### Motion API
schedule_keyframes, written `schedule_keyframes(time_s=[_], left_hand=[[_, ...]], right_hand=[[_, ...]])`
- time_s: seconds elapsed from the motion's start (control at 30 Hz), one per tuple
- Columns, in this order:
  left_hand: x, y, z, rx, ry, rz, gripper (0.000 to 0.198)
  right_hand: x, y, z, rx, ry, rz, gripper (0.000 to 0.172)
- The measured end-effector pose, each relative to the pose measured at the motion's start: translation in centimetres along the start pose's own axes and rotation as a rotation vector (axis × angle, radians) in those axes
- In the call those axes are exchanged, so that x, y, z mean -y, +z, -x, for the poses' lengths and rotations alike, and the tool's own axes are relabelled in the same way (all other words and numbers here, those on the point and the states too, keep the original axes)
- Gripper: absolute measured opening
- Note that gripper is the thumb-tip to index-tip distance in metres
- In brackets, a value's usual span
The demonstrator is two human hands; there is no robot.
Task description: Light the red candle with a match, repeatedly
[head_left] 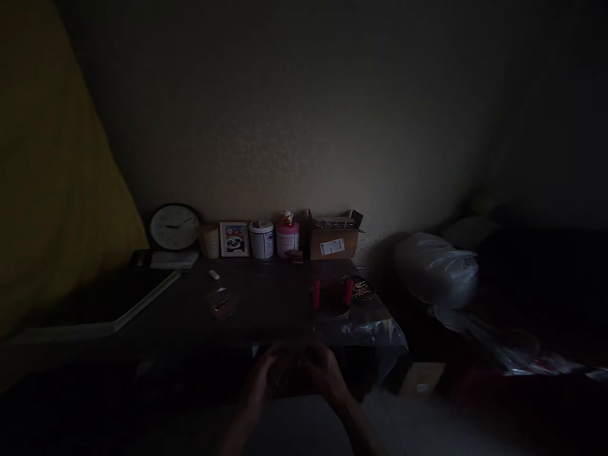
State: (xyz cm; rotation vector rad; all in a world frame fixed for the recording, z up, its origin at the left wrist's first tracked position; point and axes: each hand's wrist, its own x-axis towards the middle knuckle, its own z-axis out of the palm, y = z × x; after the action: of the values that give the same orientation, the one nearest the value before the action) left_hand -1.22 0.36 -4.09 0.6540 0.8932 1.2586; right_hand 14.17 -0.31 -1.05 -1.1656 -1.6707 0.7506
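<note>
Left hand (260, 379) and right hand (327, 375) are held together at the near edge of the desk (266, 304); whether anything is clasped cannot be told in the dark

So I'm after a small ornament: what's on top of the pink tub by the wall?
A small figurine stands on the pink tub, against the wall. It's too dim to make out details; the tub's contents are hidden.
</note>
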Motion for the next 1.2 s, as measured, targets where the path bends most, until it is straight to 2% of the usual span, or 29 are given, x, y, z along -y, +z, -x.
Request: schedule_keyframes(time_s=[0.1, 0.27, 0.5, 0.73, 1.0, 1.2], left_hand=[[0.0, 0.1, 0.1, -0.025, 0.024, 0.008, 0.023], [0.4, -0.5, -0.1, -0.014, 0.132, -0.035, 0.026], [0.9, -1.4, -0.8, -0.042, 0.212, -0.143, 0.030], [0.7, -1.4, -0.8, -0.073, 0.244, -0.210, 0.030], [1.0, -1.8, -1.5, -0.084, 0.289, -0.265, 0.033], [1.1, -1.8, -1.7, -0.090, 0.266, -0.241, 0.029]], right_hand=[[0.0, 0.3, 0.2, -0.011, -0.006, 0.049, 0.013], [-0.2, 0.8, 0.5, -0.009, 0.009, 0.072, 0.018], [0.8, 1.4, 1.0, 0.056, -0.154, 0.037, 0.031], [0.6, 2.1, 1.2, 0.109, -0.276, 0.151, 0.052], [0.8, 2.6, 1.4, 0.036, -0.286, 0.326, 0.053], [0.6, 2.6, 1.4, 0.050, -0.286, 0.289, 0.052]])
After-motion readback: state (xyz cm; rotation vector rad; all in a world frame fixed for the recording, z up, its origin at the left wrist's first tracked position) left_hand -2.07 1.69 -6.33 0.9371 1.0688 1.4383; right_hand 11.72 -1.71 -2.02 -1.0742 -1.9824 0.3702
